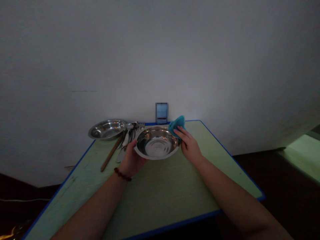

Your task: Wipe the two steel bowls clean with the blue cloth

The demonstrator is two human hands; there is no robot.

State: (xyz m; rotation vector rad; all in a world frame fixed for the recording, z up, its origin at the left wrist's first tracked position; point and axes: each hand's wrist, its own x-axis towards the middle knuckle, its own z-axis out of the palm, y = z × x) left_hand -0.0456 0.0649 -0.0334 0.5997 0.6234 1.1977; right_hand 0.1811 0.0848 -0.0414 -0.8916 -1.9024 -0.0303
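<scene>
A shiny steel bowl [156,144] is tilted toward me above the green table [162,196]. My left hand [130,160] grips its near left rim from below, a dark red bead bracelet on the wrist. At the bowl's right rim, my right hand [189,145] is closed on a teal cloth [177,124], which sticks up past the fingers.
A second steel bowl [108,129] sits at the table's far left corner. Next to it lie several pieces of cutlery [130,135] and a wooden stick [111,153]. A small blurred card [161,113] leans on the white wall behind. Another table [303,155] shows at right.
</scene>
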